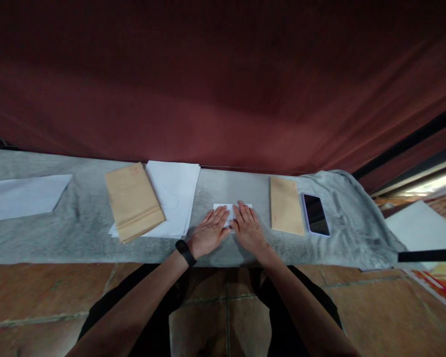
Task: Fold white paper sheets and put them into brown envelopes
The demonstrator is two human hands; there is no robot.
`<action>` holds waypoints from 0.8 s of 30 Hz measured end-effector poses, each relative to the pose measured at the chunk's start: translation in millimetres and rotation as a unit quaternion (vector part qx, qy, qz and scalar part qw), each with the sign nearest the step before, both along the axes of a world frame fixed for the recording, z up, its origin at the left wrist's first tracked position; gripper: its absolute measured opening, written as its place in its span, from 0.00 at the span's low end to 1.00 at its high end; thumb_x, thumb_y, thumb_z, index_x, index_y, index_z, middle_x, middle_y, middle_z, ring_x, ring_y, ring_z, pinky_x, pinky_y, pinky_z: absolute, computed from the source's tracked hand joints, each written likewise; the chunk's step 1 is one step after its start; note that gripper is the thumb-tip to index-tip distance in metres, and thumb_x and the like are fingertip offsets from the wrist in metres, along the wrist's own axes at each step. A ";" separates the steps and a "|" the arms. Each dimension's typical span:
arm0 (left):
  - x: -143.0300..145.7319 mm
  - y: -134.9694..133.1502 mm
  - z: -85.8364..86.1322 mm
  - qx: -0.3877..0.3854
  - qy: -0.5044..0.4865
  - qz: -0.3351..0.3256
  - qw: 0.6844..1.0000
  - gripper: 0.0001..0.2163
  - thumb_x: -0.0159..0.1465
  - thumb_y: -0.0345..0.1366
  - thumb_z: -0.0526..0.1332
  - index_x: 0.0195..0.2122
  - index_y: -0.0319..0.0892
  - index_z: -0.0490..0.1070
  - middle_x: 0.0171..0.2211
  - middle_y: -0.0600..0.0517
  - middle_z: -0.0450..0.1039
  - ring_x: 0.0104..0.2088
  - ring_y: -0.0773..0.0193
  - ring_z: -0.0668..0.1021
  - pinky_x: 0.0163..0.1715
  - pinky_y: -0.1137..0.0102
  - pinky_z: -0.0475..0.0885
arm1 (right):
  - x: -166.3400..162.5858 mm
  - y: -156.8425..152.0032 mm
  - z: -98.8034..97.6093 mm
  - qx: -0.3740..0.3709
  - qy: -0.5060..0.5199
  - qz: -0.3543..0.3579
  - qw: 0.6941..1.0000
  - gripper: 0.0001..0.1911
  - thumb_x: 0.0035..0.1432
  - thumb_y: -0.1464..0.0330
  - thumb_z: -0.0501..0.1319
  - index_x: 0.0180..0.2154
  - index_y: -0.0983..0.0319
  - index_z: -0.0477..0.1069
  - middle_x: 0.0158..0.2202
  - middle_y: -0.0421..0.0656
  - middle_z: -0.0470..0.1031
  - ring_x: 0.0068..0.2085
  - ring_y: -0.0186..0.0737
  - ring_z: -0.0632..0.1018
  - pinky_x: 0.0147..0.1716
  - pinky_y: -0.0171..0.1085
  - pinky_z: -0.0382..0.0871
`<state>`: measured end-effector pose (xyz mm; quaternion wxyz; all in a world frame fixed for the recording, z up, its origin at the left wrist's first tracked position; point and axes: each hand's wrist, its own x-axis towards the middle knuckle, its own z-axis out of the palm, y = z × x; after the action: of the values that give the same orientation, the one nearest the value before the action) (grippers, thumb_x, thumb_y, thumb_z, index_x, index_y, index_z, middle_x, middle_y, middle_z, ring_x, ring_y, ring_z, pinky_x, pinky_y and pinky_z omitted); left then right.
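Note:
A small white piece of paper (229,207), which looks folded, lies on the grey cloth in front of me. My left hand (210,231) rests flat on its left part, fingers stretched out. On the right part my right hand (247,229) presses with its palm down and fingers extended. The thumbs come close together over the middle of the paper. Much of the paper is hidden beneath both hands. Left of my left hand is a stack of white sheets (176,191), partly covered by brown envelopes (134,198). Another brown envelope (287,206) lies right of my right hand.
A phone (316,214) with a dark screen lies beyond the right envelope. More white paper (26,196) is at the far left of the cloth-covered surface (89,243). A dark red curtain (223,119) hangs along the back edge. Tiled floor (223,322) shows below.

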<state>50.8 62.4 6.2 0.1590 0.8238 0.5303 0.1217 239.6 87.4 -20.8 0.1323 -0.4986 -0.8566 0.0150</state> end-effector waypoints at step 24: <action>-245.2 -6.4 28.5 -0.046 0.032 0.573 0.817 0.35 0.58 0.52 0.68 0.56 0.28 0.60 0.55 0.25 0.70 0.55 0.32 0.73 0.47 0.55 0.69 | 11.2 5.1 -16.9 0.041 0.000 -0.030 0.999 0.31 0.73 0.59 0.49 0.69 0.68 0.56 0.72 0.56 0.53 0.71 0.54 0.59 0.68 0.53 0.53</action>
<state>-194.4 56.1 34.7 0.0814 0.3658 0.9165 0.1402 250.8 92.5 -37.7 0.1529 -0.5184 -0.8410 -0.0237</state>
